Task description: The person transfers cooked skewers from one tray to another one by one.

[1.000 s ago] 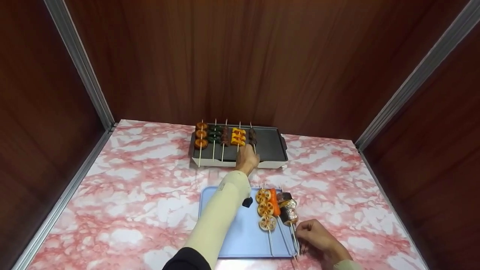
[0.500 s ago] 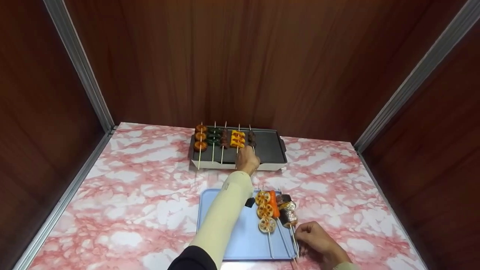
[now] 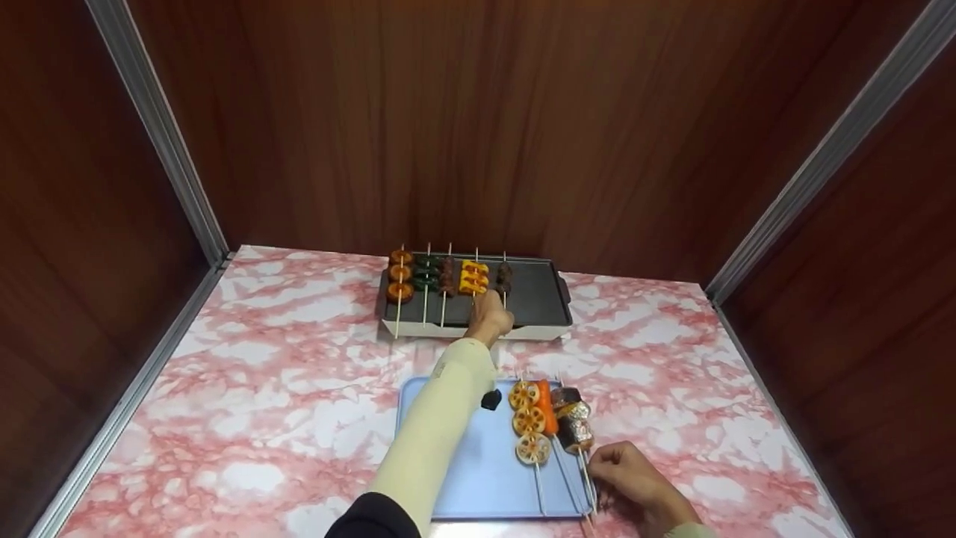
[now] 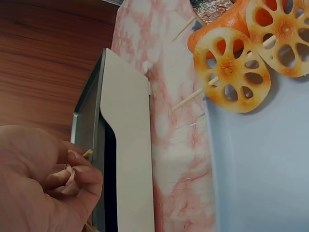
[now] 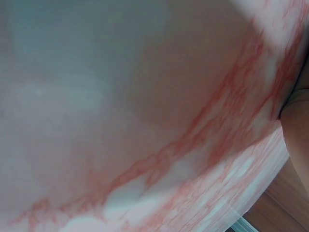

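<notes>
In the head view my left hand point(image 3: 491, 317) reaches over the front of the grill plate point(image 3: 534, 302). Its thumb and fingers pinch the stick of a dark meat skewer point(image 3: 504, 276); the left wrist view shows a bit of stick point(image 4: 88, 153) at the fingertips. My right hand point(image 3: 635, 482) is by the right edge of the blue tray point(image 3: 485, 486), fingers bent, fingertips right at the sticks of the foil-and-dark-roll skewers point(image 3: 576, 430). Whether they grip a stick I cannot tell. Left of those lie an orange skewer point(image 3: 547, 407) and a lotus root skewer point(image 3: 529, 420).
Left on the grill, side by side, lie an orange-brown round-slice skewer point(image 3: 400, 273), a dark green skewer point(image 3: 427, 273), a reddish meat skewer point(image 3: 447, 278) and a yellow skewer point(image 3: 474, 276). Brown wood-look panels point(image 3: 463, 127) stand behind and at both sides of the marbled table point(image 3: 284, 403).
The dark meat skewer has shifted slightly right on the grill and lies straighter, my left hand turning a little at its stick. My right hand stays almost still.
</notes>
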Tool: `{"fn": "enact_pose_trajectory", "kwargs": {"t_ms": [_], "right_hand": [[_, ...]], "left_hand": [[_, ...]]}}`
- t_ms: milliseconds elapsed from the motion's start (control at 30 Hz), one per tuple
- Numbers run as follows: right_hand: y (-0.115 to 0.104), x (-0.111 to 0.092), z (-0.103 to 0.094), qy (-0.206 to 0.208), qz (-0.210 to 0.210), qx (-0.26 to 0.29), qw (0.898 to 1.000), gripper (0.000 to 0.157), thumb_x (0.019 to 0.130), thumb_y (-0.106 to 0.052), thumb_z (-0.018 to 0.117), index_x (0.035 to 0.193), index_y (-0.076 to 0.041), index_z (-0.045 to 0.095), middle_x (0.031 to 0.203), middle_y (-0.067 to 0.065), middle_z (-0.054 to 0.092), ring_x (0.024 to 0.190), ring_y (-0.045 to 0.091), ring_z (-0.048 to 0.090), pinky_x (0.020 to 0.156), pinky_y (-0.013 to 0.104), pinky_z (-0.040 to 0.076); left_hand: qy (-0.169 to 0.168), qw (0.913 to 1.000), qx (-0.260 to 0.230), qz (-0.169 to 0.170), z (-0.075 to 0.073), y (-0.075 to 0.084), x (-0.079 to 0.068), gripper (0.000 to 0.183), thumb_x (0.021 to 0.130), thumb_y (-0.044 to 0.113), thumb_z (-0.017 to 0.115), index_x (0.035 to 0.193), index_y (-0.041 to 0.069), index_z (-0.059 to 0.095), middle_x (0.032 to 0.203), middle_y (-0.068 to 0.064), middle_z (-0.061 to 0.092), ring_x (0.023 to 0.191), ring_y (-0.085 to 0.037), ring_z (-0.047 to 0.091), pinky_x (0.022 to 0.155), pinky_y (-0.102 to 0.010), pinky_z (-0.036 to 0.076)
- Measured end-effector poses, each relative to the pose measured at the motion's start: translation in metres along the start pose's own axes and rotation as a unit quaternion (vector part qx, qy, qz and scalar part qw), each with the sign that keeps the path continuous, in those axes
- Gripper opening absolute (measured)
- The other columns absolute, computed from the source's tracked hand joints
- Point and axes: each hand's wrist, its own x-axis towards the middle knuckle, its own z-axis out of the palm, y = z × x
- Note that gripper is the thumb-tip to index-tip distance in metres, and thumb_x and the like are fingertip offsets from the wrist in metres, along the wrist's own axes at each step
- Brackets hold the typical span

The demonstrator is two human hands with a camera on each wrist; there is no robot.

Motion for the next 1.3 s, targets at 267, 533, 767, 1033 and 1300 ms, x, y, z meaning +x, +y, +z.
{"fn": "enact_pose_trajectory", "kwargs": {"t_ms": [267, 533, 767, 1033, 1300], "right_hand": [[0.002, 0.001, -0.002, -0.002, -0.014, -0.022, 1.0, 0.01, 0.089, -0.003, 0.066, 0.079, 0.0, 0.066, 0.063, -0.002, 0.057, 0.05, 0.009, 0.052, 0.046, 0.022, 0.047], [0.009, 0.004, -0.002, -0.008, -0.065, -0.077, 0.995, 0.019, 0.087, 0.001, 0.063, 0.087, 0.02, 0.063, 0.064, -0.002, 0.059, 0.053, 0.008, 0.053, 0.05, 0.02, 0.047], [0.006, 0.004, -0.005, -0.003, -0.058, -0.07, 0.996, 0.021, 0.088, 0.001, 0.062, 0.088, 0.021, 0.06, 0.064, -0.001, 0.057, 0.053, 0.009, 0.052, 0.05, 0.021, 0.046], [0.009, 0.002, -0.009, -0.005, -0.049, -0.068, 0.996, 0.017, 0.09, -0.001, 0.064, 0.087, 0.015, 0.064, 0.066, -0.002, 0.059, 0.053, 0.009, 0.053, 0.05, 0.021, 0.047], [0.007, 0.005, -0.007, -0.017, -0.067, -0.071, 0.995, 0.016, 0.089, 0.0, 0.064, 0.086, 0.016, 0.064, 0.066, -0.003, 0.06, 0.054, 0.007, 0.054, 0.051, 0.02, 0.048]], "left_hand": [[-0.018, 0.9985, -0.025, 0.045, -0.01, -0.001, -0.008, 0.041, 0.091, 0.0, 0.058, 0.054, 0.014, 0.043, 0.059, 0.001, 0.04, 0.063, -0.018, 0.045, 0.06, -0.027, 0.041], [-0.031, 0.9953, -0.051, 0.076, -0.023, -0.007, -0.034, 0.052, 0.095, 0.008, 0.057, 0.048, 0.018, 0.038, 0.048, 0.006, 0.03, 0.048, -0.012, 0.03, 0.048, -0.026, 0.03], [-0.033, 0.9908, -0.079, 0.105, -0.031, -0.01, -0.061, 0.022, 0.098, 0.012, 0.061, 0.076, 0.012, 0.061, 0.07, 0.002, 0.06, 0.069, -0.015, 0.058, 0.068, -0.029, 0.05], [-0.023, 0.9872, -0.1, 0.122, -0.027, -0.02, -0.093, 0.014, 0.097, 0.012, 0.065, 0.083, 0.009, 0.065, 0.075, 0.003, 0.061, 0.072, -0.012, 0.058, 0.07, -0.029, 0.051], [-0.059, 0.9805, -0.142, 0.122, -0.024, -0.035, -0.122, 0.013, 0.097, 0.007, 0.061, 0.085, 0.007, 0.063, 0.057, 0.001, 0.066, 0.041, -0.006, 0.055, 0.049, -0.022, 0.048]]}}
